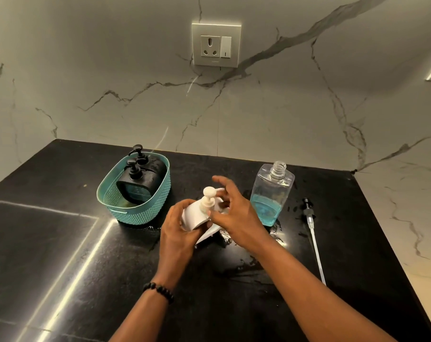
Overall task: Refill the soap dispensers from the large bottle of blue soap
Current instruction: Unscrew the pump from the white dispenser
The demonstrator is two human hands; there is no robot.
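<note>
A white soap dispenser [195, 214] with a cream pump head stands tilted at the middle of the black counter. My left hand [178, 227] grips its body from the left. My right hand [231, 213] is at the pump collar, with thumb and fingers curled round it and the index finger raised. The large clear bottle [271, 193] stands open to the right, about a third full of blue soap. Its black pump with a long clear tube [313, 233] lies on the counter farther right. Two black dispensers [137, 176] sit in a teal basket [135, 213].
The black counter [61, 243] is wet around the white dispenser and the large bottle. A marble wall with a power socket [216, 44] rises behind. The counter's right edge runs diagonally near the loose pump.
</note>
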